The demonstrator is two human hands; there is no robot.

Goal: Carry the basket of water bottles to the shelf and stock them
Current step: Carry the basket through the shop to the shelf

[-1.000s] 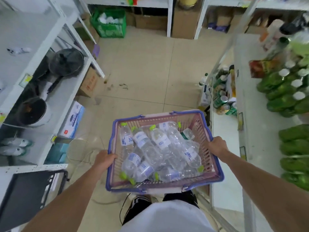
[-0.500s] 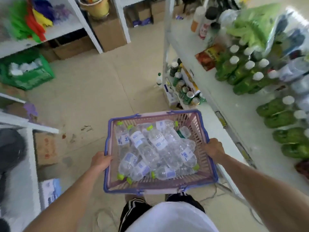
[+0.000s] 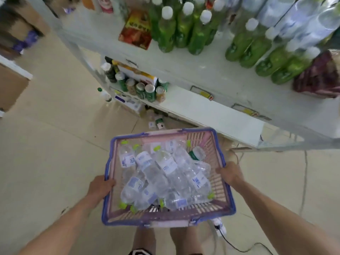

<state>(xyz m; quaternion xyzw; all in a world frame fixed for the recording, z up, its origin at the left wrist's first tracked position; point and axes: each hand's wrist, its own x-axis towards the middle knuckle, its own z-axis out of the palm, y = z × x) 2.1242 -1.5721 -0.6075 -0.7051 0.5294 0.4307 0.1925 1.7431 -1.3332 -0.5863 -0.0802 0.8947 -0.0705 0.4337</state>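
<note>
A pink basket point(image 3: 218, 153) with a blue rim hangs in front of me at waist height. Several clear water bottles point(image 3: 165, 173) with lime-green caps lie piled inside it. My left hand point(image 3: 100, 186) grips the basket's left rim and my right hand point(image 3: 230, 173) grips its right rim. The white shelf point(image 3: 207, 76) stands just beyond the basket, up and to the right, with a bare stretch of board on its lower tier near the basket's far corner.
Green bottles point(image 3: 184, 28) with white caps stand in rows on the shelf's upper tier, next to a red packet point(image 3: 136, 32) and a dark bag point(image 3: 318, 78). Cans point(image 3: 150, 92) fill the lower tier's left end. Bottles and a cable point(image 3: 239, 247) lie on the tiled floor.
My view has swung right and closer to the white shelf, which now fills the upper right. Both hands keep the same grip on the basket.
</note>
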